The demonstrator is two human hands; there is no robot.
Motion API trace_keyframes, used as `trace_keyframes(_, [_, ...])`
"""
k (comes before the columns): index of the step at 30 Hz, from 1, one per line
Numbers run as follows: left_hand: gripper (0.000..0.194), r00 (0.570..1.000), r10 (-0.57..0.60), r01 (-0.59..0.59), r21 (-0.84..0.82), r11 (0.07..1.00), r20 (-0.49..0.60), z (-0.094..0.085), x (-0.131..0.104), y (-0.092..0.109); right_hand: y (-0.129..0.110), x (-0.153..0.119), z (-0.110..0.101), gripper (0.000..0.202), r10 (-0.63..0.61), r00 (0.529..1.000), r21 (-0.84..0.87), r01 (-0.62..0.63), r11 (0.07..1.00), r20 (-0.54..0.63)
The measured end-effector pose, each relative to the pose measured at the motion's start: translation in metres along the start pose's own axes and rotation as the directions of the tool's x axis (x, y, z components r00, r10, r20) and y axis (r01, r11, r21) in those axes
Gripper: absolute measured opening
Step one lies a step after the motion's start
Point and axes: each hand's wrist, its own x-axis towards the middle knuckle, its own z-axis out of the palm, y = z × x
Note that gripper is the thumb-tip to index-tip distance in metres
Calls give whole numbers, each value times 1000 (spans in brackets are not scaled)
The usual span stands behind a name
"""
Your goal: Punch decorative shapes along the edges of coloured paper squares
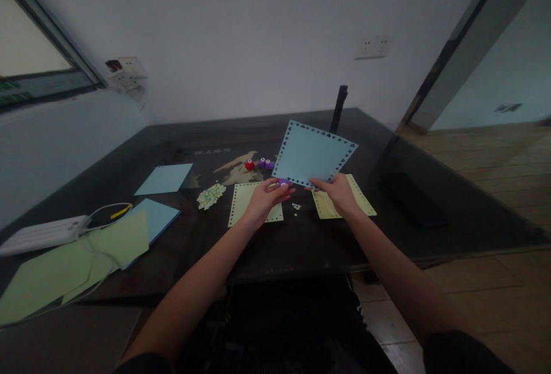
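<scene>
My left hand is closed on a small purple craft punch, which sits at the lower left corner of a blue sheet of paper. Punched holes run along the edges of that sheet. Pinching its lower edge, my right hand holds the sheet tilted above the table. Under my left hand lies a pale green sheet with holes round its border. A yellow sheet, also punched along its edges, is partly covered by my right hand. A few tiny cut-outs lie between these two sheets.
A red punch and two purple punches stand behind. Left of them are a heap of paper cut-outs, a blue sheet, stacked green paper and a white power strip with a cable. A dark flat object lies right.
</scene>
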Motion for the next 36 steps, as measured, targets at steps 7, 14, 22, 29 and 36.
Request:
trace_keyframes(7, [27,1000,3,-2,62,998,-10,-3,0,1,0,-1,-1,29,-22,999,-53,23,998,27])
trace_keyframes(14, [31,999,11,-9,51,999,-39,-3,1,-1,3,0,-2,28,-23,998,-102,28,994,58])
trace_keyframes(22, [30,999,33,-34,-19,999,-35,-4,4,-5,1,0,-1,31,-13,999,-136,20,991,46])
trace_keyframes(29, [31,998,44,-45,-21,999,-41,-3,4,-5,0,-1,-2,34,-10,997,-138,19,990,71])
trace_keyframes(36, [31,998,40,-40,1,999,-52,-3,3,-3,2,0,-2,31,-16,998,-176,25,984,53])
